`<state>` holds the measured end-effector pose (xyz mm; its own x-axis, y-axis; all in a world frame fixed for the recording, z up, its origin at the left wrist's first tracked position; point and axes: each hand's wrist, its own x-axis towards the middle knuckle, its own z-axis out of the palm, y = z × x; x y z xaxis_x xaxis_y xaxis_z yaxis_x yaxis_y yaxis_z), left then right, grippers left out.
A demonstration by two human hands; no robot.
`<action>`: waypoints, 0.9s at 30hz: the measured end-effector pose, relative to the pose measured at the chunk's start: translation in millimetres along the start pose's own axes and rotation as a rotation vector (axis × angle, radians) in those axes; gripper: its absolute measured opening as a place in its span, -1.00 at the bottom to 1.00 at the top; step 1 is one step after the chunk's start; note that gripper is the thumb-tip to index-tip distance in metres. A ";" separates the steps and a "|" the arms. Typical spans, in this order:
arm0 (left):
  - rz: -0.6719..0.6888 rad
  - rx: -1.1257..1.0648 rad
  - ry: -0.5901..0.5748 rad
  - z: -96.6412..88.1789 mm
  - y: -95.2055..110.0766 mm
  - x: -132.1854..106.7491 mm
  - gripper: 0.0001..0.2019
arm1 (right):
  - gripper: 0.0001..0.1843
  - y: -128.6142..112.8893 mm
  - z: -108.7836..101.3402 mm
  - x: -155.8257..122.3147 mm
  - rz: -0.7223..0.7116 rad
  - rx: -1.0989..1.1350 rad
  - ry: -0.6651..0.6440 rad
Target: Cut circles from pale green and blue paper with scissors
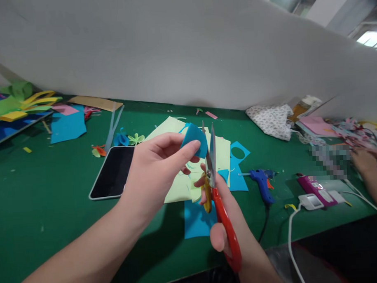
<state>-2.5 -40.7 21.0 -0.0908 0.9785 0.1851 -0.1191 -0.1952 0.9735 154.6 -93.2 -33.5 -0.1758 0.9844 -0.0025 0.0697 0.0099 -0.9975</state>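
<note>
Between the thumb and fingers of my left hand (160,163) is a folded piece of blue paper (194,137) with a curved outer edge. My right hand (228,206) holds scissors (227,227) with red and yellow handles, the thumb and fingers in the loops. The blades point up and stand slightly apart, right beside the blue paper's right edge. Beneath both hands lie pale yellow-green sheets (171,127) and a blue sheet (199,223). Just right of these rests a blue offcut with a round hole (246,152).
A phone (112,173) lies left of my hands, near small paper flowers (122,137). On the right are a blue glue gun (262,182), a purple box (318,190) with white cables, and a floral cloth (271,118). Another person's hand (367,160) is at the far right. Coloured strips (23,102) lie far left.
</note>
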 end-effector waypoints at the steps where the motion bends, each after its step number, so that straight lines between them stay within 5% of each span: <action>1: 0.001 0.002 -0.008 0.2 0.0 -0.3 -0.94 | 0.27 0.3 0.4 -0.1 0.001 0.002 0.001; 27: -0.051 -0.029 -0.061 1.9 -0.9 -0.2 -0.88 | -0.01 4.8 11.1 -0.2 0.057 0.280 0.104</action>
<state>-0.4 -40.6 20.4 -0.0232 0.9892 0.1445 -0.1503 -0.1463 0.9777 144.0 -95.3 -39.1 -0.0765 0.9949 -0.0659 -0.1993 -0.0800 -0.9767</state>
